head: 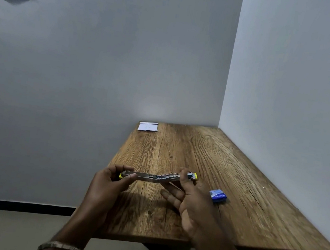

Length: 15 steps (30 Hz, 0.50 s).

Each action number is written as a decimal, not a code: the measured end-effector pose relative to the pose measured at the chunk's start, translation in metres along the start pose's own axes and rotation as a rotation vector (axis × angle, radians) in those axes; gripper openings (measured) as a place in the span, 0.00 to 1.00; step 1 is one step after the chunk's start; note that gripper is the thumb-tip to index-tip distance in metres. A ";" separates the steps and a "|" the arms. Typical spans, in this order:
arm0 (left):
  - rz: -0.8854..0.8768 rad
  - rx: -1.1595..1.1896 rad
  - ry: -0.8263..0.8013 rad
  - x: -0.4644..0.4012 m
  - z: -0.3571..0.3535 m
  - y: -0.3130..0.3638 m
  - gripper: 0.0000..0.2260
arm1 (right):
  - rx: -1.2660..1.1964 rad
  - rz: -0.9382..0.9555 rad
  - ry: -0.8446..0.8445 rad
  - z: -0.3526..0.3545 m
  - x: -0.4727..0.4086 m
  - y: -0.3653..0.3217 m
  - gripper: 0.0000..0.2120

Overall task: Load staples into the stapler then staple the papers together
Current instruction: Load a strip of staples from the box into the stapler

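Both hands, left (107, 182) and right (189, 198), gripped the opened stapler (152, 177) by its ends, with the staple box (218, 195) at 3 o'clock.

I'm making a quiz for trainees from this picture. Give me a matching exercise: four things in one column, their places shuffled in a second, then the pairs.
Things:
1. stapler
2. staple box
3. papers
4. wristwatch

Places:
A. far left corner of the table
B. on the left wrist
C. held opened out between the left hand and right hand
D. on the table, right of the hands

Pairs: 1-C, 2-D, 3-A, 4-B
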<state>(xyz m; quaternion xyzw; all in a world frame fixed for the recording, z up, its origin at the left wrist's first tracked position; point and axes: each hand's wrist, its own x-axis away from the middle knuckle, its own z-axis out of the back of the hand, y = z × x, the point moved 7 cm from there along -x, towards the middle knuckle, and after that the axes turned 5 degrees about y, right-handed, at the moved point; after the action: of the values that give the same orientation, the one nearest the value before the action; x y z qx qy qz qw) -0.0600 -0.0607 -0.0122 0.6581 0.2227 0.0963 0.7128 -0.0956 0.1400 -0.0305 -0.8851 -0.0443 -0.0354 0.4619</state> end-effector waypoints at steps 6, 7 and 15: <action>0.021 0.045 0.027 -0.004 0.007 -0.003 0.07 | 0.423 0.244 -0.100 0.002 -0.007 -0.034 0.10; 0.020 0.038 0.026 -0.004 0.007 -0.003 0.06 | 0.511 0.297 -0.118 0.002 -0.009 -0.043 0.10; -0.084 -0.185 0.015 -0.006 0.002 -0.001 0.05 | 1.240 0.587 -0.296 -0.008 -0.033 -0.079 0.08</action>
<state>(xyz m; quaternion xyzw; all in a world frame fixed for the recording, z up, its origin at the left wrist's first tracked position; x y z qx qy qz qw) -0.0644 -0.0652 -0.0121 0.5787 0.2455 0.0916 0.7723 -0.1375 0.1767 0.0352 -0.4292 0.1220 0.2432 0.8613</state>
